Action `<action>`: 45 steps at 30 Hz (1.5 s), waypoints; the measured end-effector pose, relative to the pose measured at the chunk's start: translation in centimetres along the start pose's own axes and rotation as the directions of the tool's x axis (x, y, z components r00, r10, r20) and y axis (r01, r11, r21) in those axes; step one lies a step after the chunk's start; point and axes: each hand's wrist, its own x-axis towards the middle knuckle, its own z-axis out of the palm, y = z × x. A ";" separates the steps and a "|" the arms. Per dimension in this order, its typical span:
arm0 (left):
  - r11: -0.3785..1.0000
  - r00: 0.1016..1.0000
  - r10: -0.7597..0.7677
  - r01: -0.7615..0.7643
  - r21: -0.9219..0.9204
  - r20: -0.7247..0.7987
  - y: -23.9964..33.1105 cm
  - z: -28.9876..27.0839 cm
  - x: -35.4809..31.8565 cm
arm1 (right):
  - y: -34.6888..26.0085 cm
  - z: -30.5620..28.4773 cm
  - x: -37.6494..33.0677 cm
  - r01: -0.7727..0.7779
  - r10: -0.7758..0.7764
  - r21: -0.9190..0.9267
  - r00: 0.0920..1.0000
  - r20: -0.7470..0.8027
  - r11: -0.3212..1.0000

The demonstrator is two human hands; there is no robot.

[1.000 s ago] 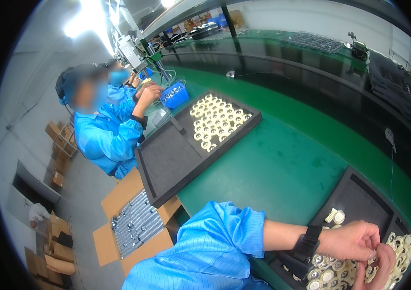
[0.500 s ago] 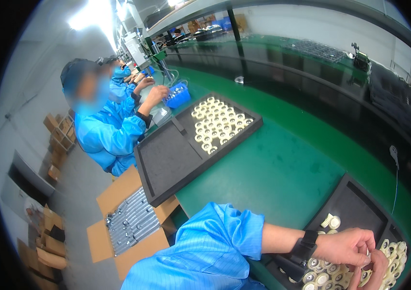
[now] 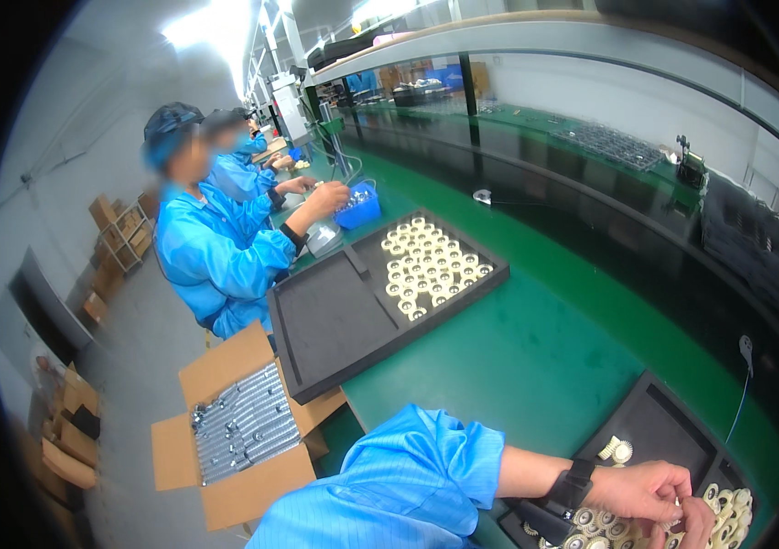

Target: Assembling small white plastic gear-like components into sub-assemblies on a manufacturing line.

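At the lower right, my left hand [image 3: 637,488], with a black wrist strap, bends its fingers in a pinch over a black tray [image 3: 659,423]. Fingers of my right hand [image 3: 693,523] meet it from the right, closed as well. Between the fingertips is a small cream gear [image 3: 673,524], mostly covered by the fingers. Around both hands lie many cream plastic gears [image 3: 728,512], some with dark, metal-looking centres. A couple of gears [image 3: 621,452] sit apart near the tray's left side. Most of my right hand and its arm are cut off by the frame edge.
A second black tray [image 3: 335,320] holds cream gears on its right half. An open cardboard box [image 3: 243,430] with rows of silvery metal parts stands left, below table height. Beyond, co-workers in blue [image 3: 216,247] handle parts by a blue bin [image 3: 357,209]. A cable [image 3: 742,393] hangs at right.
The whole view has shifted, so the far tray, box and co-workers appear lower in the picture. My hands stay together over the near tray, fingers still meeting at the gear.
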 end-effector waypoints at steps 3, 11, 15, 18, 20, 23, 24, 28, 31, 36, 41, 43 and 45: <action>0.993 1.000 0.007 -0.007 0.120 0.000 0.1 -0.3 0.1 | -0.1 -0.1 0.3 0.017 -0.017 0.006 1.000 -0.007 1.000; 1.000 1.000 -0.021 0.021 -0.019 0.001 0.6 0.3 -0.3 | -0.2 -0.2 -0.1 -0.008 0.008 0.018 1.000 0.003 1.000; 1.000 1.000 -0.028 0.028 0.005 0.002 0.5 0.1 -0.2 | -0.3 -0.3 -0.1 -0.021 0.021 0.037 1.000 0.012 0.999; 1.000 1.000 -0.026 0.026 -0.002 0.011 0.4 0.1 -0.2 | -0.2 -0.2 -0.1 -0.015 0.015 0.043 1.000 0.012 0.999; 1.000 1.000 -0.026 0.026 -0.001 0.015 0.4 0.1 -0.3 | -0.2 -0.1 -0.2 -0.014 0.014 0.047 1.000 0.011 0.999; 1.000 0.999 -0.025 0.025 0.007 0.021 0.4 0.0 -0.3 | -0.2 -0.1 -0.1 -0.010 0.009 0.051 1.000 0.011 0.999; 1.000 0.999 -0.025 0.025 0.015 0.022 0.4 -0.1 -0.3 | -0.2 -0.1 0.0 -0.007 0.006 0.050 1.000 0.013 0.999; 0.998 1.000 -0.020 0.020 0.055 -0.002 1.2 -0.1 -0.4 | -0.2 -0.1 0.0 -0.004 0.004 0.044 1.000 0.012 0.999; 0.901 0.998 0.052 -0.028 0.434 -0.044 2.8 -0.4 -0.6 | -0.1 -0.2 -0.1 -0.014 0.013 0.062 1.000 0.019 0.998; 0.602 0.910 0.386 -0.126 0.788 -0.149 8.5 -1.3 -2.5 | -0.4 -0.4 -0.4 -0.024 0.020 0.083 0.998 0.055 0.996; 0.185 0.678 0.727 -0.042 0.982 -0.108 11.0 -5.0 -2.6 | 0.1 -0.3 -1.0 0.000 -0.002 0.039 0.999 0.051 0.999; 0.113 0.611 0.778 0.088 0.990 -0.143 11.3 -8.1 -2.5 | 0.4 -0.4 -0.8 0.004 -0.003 -0.009 0.998 0.058 1.000; 0.080 0.611 0.737 0.346 0.935 -0.289 12.8 -11.7 -3.2 | 0.5 0.0 -1.0 -0.051 0.048 0.032 0.995 0.085 0.998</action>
